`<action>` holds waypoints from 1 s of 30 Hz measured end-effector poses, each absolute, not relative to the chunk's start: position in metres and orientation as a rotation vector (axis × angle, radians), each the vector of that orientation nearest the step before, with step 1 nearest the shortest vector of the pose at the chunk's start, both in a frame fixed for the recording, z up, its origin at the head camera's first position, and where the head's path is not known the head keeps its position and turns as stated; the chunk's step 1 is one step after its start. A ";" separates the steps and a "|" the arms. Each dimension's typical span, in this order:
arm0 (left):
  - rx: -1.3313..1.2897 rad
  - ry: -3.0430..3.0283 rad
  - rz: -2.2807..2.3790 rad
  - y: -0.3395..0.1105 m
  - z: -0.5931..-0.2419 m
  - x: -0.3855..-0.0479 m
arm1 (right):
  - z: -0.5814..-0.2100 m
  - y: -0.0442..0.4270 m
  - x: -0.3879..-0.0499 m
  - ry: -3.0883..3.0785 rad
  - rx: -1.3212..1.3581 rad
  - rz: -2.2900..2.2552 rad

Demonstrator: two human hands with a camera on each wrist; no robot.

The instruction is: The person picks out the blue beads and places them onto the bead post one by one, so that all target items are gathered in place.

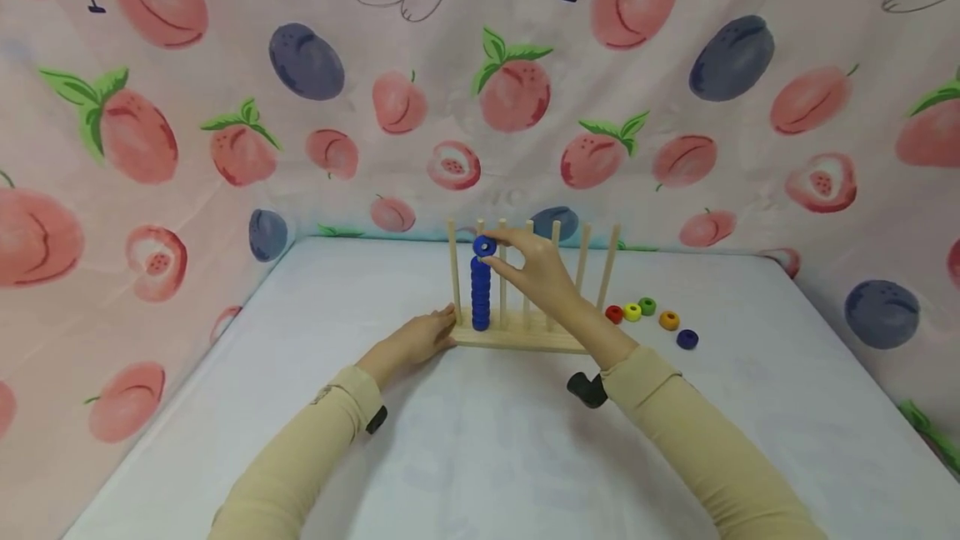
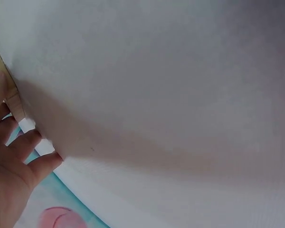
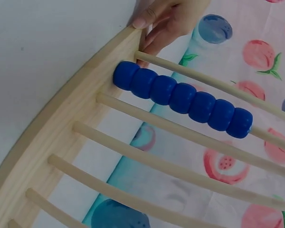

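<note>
A wooden peg rack (image 1: 517,340) stands upright on the table, with a row of several thin pegs. Blue beads (image 1: 481,298) are stacked on its second peg from the left; the right wrist view shows the same blue beads (image 3: 182,98) close up. Between thumb and finger, my right hand (image 1: 546,273) pinches another blue bead (image 1: 477,250) near that peg's top, its hole facing the head camera. My left hand (image 1: 420,336) holds the left end of the base, thumb in front and fingers behind, as the right wrist view shows.
Loose beads lie right of the rack: red (image 1: 614,315), yellow (image 1: 632,312), green (image 1: 647,307), orange (image 1: 669,321) and dark blue (image 1: 687,340). Behind the white table (image 1: 480,457) hangs a fruit-printed cloth (image 1: 420,23). A black device (image 1: 587,390) sits under the right wrist.
</note>
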State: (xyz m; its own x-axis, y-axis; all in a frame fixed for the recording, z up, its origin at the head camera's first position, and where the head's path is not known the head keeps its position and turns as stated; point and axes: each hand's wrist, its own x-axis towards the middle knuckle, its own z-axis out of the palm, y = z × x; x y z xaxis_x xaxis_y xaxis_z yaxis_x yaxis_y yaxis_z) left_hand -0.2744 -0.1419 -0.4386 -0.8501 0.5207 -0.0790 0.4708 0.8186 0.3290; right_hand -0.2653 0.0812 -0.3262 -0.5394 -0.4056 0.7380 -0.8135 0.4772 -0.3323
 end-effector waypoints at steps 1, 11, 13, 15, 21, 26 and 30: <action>0.781 2.836 0.446 -0.142 -0.438 -0.274 | -0.324 0.081 -0.266 -2.129 1.006 0.918; 0.771 2.834 0.378 -0.142 -0.431 -0.276 | -0.310 0.076 -0.271 -2.111 1.007 0.893; 0.776 2.830 0.380 -0.142 -0.432 -0.276 | -0.308 0.075 -0.272 -2.118 0.997 0.880; 0.782 2.831 0.376 -0.142 -0.432 -0.276 | -0.306 0.075 -0.273 -2.133 0.984 0.864; 0.817 2.842 0.370 -0.142 -0.435 -0.277 | -0.300 0.071 -0.277 -2.175 0.979 0.837; 0.803 2.840 0.377 -0.141 -0.436 -0.276 | -0.298 0.068 -0.281 -2.231 0.950 0.796; 0.786 2.841 0.383 -0.142 -0.434 -0.276 | -0.296 0.066 -0.285 -2.289 0.919 0.801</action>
